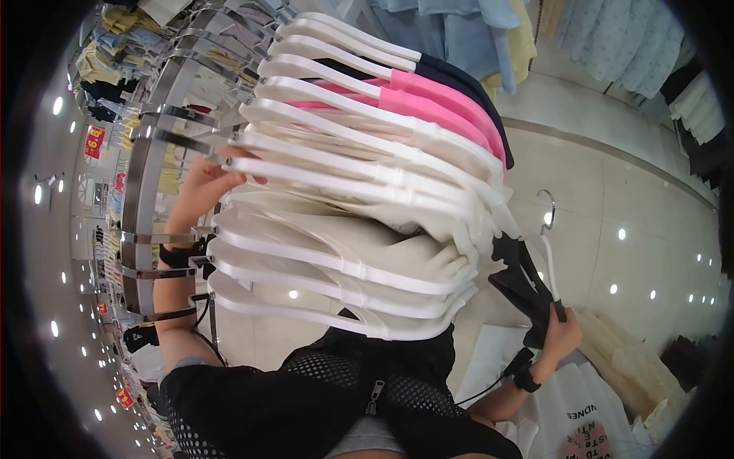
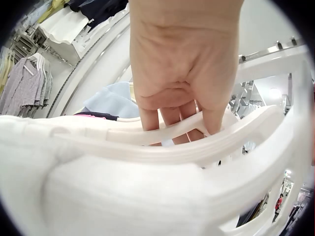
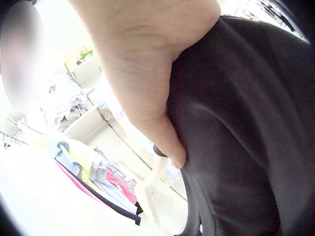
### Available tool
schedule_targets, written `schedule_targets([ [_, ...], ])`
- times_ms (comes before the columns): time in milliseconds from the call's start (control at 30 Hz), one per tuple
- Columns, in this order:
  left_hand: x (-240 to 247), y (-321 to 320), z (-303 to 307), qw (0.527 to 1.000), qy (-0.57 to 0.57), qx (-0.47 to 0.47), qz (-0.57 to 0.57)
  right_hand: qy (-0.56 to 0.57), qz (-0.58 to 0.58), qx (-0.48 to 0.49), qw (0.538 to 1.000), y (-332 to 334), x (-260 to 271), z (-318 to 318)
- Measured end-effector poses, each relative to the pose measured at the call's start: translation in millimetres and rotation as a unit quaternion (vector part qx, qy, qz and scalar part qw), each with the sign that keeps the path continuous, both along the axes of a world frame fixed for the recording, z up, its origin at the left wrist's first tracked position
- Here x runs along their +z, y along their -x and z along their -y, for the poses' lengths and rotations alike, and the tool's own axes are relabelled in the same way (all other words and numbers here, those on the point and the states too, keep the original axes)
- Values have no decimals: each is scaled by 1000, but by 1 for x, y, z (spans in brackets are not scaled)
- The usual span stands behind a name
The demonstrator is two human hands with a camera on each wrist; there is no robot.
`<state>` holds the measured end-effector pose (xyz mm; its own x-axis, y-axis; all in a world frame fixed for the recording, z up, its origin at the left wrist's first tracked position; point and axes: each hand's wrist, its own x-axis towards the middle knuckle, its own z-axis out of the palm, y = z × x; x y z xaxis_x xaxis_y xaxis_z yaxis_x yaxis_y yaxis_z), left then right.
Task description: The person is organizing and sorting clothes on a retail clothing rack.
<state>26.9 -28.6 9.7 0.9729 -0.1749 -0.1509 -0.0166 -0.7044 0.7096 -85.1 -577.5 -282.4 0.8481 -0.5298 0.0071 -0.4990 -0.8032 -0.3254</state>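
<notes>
My left hand (image 1: 210, 180) is at the hook end of a white hanger (image 1: 298, 170) in the row on the rail. Its fingers and thumb reach around the hanger's arm in the left wrist view. Cream garments (image 1: 382, 233) hang on the hangers around it. Off to the right, my right hand (image 1: 564, 333) pinches a black garment (image 1: 527, 287) at one shoulder, together with the end of its white hanger (image 1: 552, 264). That hanger's metal hook (image 1: 547, 208) points up, off the rail. Black cloth (image 3: 236, 123) fills much of the right wrist view, with the thumb pressed against it.
A curved metal rail (image 1: 138, 199) carries the hangers on the left. Pink garments (image 1: 451, 107) and a dark one (image 1: 466, 84) hang farther along it. Light blue clothes (image 1: 459, 30) are beyond. A white printed shirt (image 1: 581, 409) lies low on the right, beside cream clothing (image 1: 627, 359).
</notes>
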Motion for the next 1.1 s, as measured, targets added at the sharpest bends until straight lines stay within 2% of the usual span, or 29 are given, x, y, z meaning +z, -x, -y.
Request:
schedule_targets([
  [67,-5,-11,-7,994,108,-2,-8,-3,-9,3,1000,-2,2,-1],
  [200,-5,-16,-1,997,69,-13,36,-22,-15,-2,1000,-1,10,-3],
  [333,-5,-7,3,996,75,22,43,-30,-18,-4,999,3,8,1],
  [400,0,-4,-1,999,33,14,27,-9,2,8,1000,3,14,3],
  [533,-11,6,-25,978,176,28,108,0,12,29,1000,1,35,8],
  [600,-13,13,-31,975,185,18,119,12,22,33,999,4,46,4],
  [667,-8,16,-13,984,160,33,74,10,24,36,999,3,52,1],
  [733,-8,14,-15,983,174,-3,67,8,28,35,999,7,57,-3],
  [833,-3,14,0,989,141,33,44,-1,45,38,998,13,57,-5],
  [867,-5,17,3,988,144,29,46,-20,53,44,997,15,55,-3],
  [967,-4,22,4,968,167,-49,181,-33,68,47,996,27,42,5],
  [1000,-4,23,4,968,162,-47,183,-30,75,49,995,30,36,6],
  [1067,-5,27,5,959,149,-133,199,-51,68,47,995,36,37,3],
  [1100,-1,32,10,966,158,-106,175,-64,60,38,995,41,40,-1],
])
